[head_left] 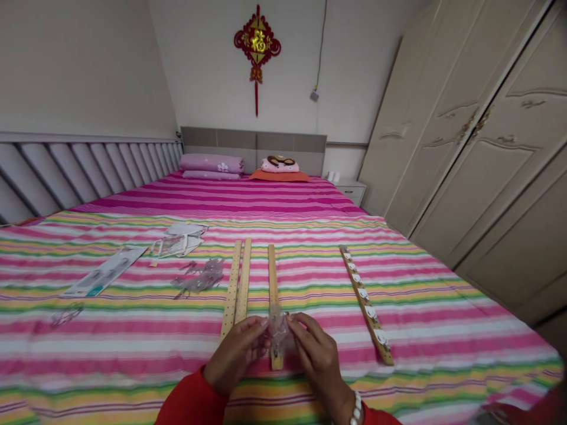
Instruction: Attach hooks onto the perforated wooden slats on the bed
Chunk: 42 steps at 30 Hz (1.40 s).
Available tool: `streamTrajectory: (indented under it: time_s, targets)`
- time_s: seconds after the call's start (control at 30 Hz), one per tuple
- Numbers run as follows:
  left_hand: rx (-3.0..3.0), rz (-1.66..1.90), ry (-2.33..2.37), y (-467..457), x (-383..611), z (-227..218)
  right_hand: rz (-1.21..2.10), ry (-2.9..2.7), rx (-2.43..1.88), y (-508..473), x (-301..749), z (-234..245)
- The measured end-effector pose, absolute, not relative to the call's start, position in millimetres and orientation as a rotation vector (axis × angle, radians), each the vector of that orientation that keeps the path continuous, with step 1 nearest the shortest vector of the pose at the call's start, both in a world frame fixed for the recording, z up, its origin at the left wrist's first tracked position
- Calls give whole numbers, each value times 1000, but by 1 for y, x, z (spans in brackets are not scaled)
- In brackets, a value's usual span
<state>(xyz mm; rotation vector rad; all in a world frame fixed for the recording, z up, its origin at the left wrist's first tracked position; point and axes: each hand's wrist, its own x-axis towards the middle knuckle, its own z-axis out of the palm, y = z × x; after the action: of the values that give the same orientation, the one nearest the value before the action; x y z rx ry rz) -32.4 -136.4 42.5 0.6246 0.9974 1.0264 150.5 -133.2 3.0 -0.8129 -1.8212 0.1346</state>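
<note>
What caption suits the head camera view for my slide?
Left hand and right hand pinch a clear plastic packet over a wooden strip on a striped bedspread.

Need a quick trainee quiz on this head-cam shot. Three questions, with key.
1. What do the left hand and right hand pinch between them, above a wooden strip?
2. True or false: the wooden strip with white fittings lies to the right of the hands on the striped bedsheet.
3. Which wrist wears the white beaded bracelet? A: left. B: right.

Key:
1. A clear plastic bag.
2. True.
3. B.
</note>
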Motion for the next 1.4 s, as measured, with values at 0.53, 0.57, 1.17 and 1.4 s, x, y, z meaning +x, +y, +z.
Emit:
streamTrajectory:
  time_s: [0.53,0.57,1.17,1.4]
  targets:
    - [639,1235,950,-105,-43,47,485,-1464,-938,-112,140,17]
    - [567,1248,899,-105,-43,46,503,-1439,-944,-112,140,21]
    - [916,1218,1166,-87,-21,39,1236,-1061,-946,-79,118,30]
    - [1118,1237,1237,-37,-32,38,1402,-971,-945,-27,114,10]
